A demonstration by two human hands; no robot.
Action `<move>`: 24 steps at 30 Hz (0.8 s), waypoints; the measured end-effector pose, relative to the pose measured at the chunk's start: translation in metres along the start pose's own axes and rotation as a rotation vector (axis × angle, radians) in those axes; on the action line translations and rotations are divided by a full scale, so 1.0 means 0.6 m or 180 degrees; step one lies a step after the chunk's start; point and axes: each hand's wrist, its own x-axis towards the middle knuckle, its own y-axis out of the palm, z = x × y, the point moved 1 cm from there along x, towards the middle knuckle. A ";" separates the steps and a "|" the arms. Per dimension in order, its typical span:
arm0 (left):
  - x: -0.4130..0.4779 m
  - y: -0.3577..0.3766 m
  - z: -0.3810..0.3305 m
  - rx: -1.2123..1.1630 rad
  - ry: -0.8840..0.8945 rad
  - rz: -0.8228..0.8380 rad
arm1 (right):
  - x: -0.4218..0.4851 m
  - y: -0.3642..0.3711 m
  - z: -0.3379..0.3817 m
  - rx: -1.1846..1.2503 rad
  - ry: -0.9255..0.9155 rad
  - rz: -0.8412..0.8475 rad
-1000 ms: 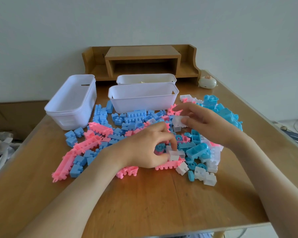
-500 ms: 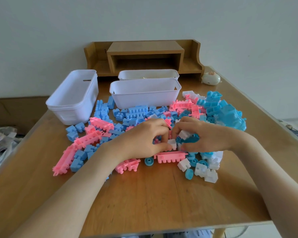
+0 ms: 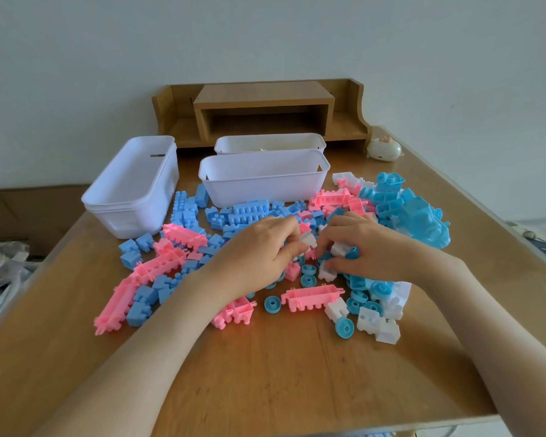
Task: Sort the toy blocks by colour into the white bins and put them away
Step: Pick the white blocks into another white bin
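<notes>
Toy blocks in blue, pink and white lie in a loose heap across the middle of the table. They sit just in front of three white bins: the left bin, the front bin and the rear bin. No blocks show inside the front bin from this angle. Handling estimate: the blocks are hollow moulded plastic, so they should be light, stiff and smooth, and not fragile. Small ones are likely to skate on the wood, and the blue wheels are likely to roll if nudged. Take each block across its flat side walls rather than by the studs, and take the long pink bars near mid-length so they do not tip. Your left hand is palm down at the centre of the heap, with thumb and fingertips pinched on a small white block held slightly above the pile. Your right hand is just beside it, palm down, with the forearm coming in from the right. Its fingers are curled round a second white block. Its thumb reaches down to a third white piece, and you cannot tell whether that one is gripped or only touched. The two sets of fingertips nearly meet. You are collecting white blocks, and both hands are well short of any bin.
</notes>
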 end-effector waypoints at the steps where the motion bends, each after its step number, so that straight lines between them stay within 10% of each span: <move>1: 0.000 -0.001 0.001 0.0015 -0.0021 -0.0026 | 0.000 0.000 0.000 0.0011 0.0002 0.0001; 15: 0.011 0.003 0.014 -0.0156 -0.0070 -0.0212 | 0.003 0.002 0.012 0.0264 0.0034 -0.0004; 24: 0.082 -0.062 0.054 -0.0215 -0.0688 -0.0984 | 0.098 -0.081 0.012 0.0468 0.0535 -0.1440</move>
